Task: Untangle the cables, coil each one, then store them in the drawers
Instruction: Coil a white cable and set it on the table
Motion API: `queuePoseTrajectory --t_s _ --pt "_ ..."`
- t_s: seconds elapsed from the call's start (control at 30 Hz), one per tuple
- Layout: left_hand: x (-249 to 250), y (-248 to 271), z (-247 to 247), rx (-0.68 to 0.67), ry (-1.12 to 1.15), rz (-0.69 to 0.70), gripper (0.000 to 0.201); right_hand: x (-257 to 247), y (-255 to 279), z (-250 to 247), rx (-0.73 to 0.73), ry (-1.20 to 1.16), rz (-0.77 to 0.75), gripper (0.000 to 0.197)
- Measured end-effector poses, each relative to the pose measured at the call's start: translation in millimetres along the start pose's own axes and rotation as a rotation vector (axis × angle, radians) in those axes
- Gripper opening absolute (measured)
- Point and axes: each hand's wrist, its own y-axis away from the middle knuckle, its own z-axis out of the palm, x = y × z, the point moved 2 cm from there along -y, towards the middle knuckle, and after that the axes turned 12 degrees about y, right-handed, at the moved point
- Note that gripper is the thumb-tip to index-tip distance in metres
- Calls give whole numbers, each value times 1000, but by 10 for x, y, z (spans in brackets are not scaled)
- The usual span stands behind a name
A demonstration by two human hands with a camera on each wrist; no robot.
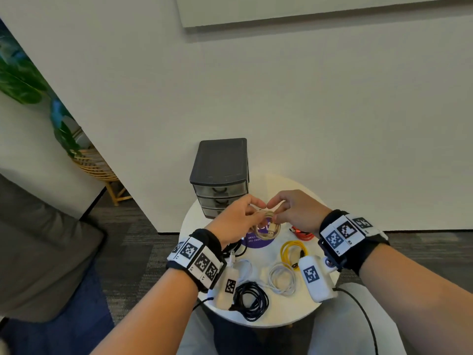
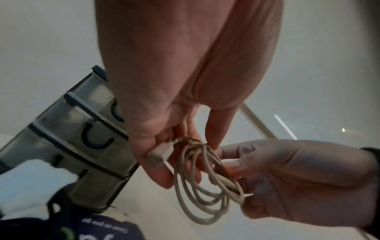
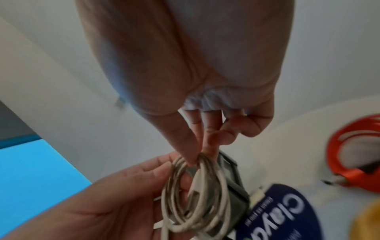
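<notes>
The drawer unit [image 1: 220, 175] stands at the round table's [image 1: 302, 313] far left edge against the wall, its three fronts closed and facing the person; both hands sit just before them. On the tabletop, coils crowd the near half: black cable [image 1: 252, 301], white cable [image 1: 281, 278], yellow cable [image 1: 291, 251], orange cable [image 1: 302, 233] at right. Bare tabletop shows right of the drawers

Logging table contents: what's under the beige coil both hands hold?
Under the beige coiled cable sits a round purple sticker on the white round table. The coil covers part of its lettering.
</notes>
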Motion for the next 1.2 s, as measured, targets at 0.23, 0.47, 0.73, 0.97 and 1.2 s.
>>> queuePoseTrajectory --t_s 0.23,0.47,0.73,0.97,1.2 --pt "-224 -245 32 11 -261 -17 15 150 -180 193 -50 154 89 5" --pt "-277 -315 73 94 -289 92 8 272 -304 216 -131 1 186 19" --pt "-254 -365 45 160 -192 153 18 314 -323 181 -253 -305 129 25" --pt "-345 -401 190 144 -274 128 11 245 -364 161 -291 269 79 44" --pt "-479 -540 254 140 -316 34 11 261 -470 331 -123 489 139 4"
